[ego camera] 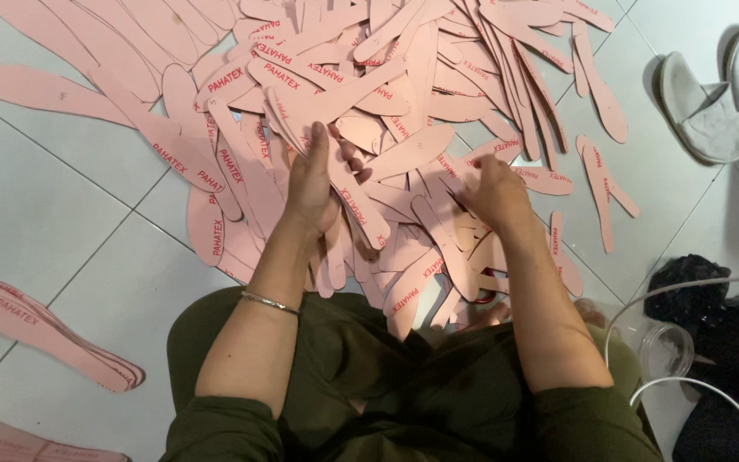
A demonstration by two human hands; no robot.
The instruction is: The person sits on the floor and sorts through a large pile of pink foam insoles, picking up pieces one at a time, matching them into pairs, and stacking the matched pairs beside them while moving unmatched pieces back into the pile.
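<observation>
White floor tiles (53,222); my left hand (311,184) grips stacked pink flat insoles (348,184), right hand (493,190) curls into the heap (404,77) — I'd square edges first.

Looks like a small home workshop for shoe parts, w/ work done on the floor. A big loose heap of flat pink shoe-insole cutouts (404,94) covers the pale grey tiled floor (36,197) across the upper frame. A neat stack of the same pink insoles (49,335) lies at lower left. Pair of white slippers (716,90) at upper right.
</observation>
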